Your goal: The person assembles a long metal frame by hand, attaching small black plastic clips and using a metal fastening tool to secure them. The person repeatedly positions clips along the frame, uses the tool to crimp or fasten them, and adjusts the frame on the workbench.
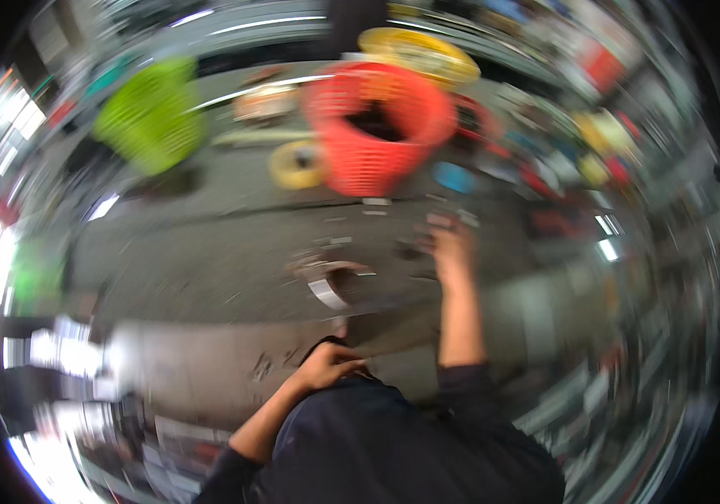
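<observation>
My left hand (331, 366) is low in front of my dark clothing, its fingers curled together; whatever they may hold is too small to make out. My right hand (451, 237) reaches forward over the grey worktable (183, 260), smeared by motion, close to several small dark and pale pieces. Whether its fingers grip anything does not show. Between the hands, near the table's front edge, lies a curved band-like ring (326, 292), brown with a pale shiny part. Beyond my right hand are a small blue item (454, 177) and a red perforated basket (368, 168) with dark contents.
A lime-green basket (154, 118) stands at the back left. A yellow tape roll (297, 165) lies left of the red basket, and a yellow basket (448, 63) is behind it. Blurred mixed items (562, 164) crowd the right. Small bits (263, 365) lie below the front edge.
</observation>
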Demonstrator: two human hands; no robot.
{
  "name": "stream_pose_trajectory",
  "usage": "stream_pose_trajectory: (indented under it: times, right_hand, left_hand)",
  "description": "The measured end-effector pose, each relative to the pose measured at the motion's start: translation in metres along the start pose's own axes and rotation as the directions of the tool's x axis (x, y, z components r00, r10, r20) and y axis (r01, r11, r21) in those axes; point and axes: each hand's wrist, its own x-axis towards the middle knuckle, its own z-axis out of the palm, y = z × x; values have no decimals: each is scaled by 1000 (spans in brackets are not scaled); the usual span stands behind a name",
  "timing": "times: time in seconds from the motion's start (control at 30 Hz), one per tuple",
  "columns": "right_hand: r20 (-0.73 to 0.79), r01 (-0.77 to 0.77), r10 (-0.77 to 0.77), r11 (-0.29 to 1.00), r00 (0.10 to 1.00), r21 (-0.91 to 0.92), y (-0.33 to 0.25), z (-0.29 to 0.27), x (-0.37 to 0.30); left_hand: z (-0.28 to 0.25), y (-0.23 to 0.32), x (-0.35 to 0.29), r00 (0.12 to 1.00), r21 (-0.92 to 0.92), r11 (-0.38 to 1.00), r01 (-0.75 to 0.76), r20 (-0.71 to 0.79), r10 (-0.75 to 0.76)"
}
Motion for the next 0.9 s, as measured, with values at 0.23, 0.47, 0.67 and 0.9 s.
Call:
stream_pose_trajectory:
  times: [0.23,0.47,0.67,0.9]
  right_hand:
    - [91,-112,167,893,982,-435,-44,-60,44]
    - [156,108,12,671,988,-733,-98,-171,102]
    - [415,488,-283,280,865,-827,-73,-186,199]
    - [730,624,-134,635,670,-456,-99,-227,176]
  left_hand:
    - [70,49,171,873,39,989,-142,476,107]
    - [91,98,245,915,10,998,-65,400,56]
    - [163,122,281,999,-156,987,36,16,-34]
    - [271,159,299,849,-480,859,-178,-516,-112]
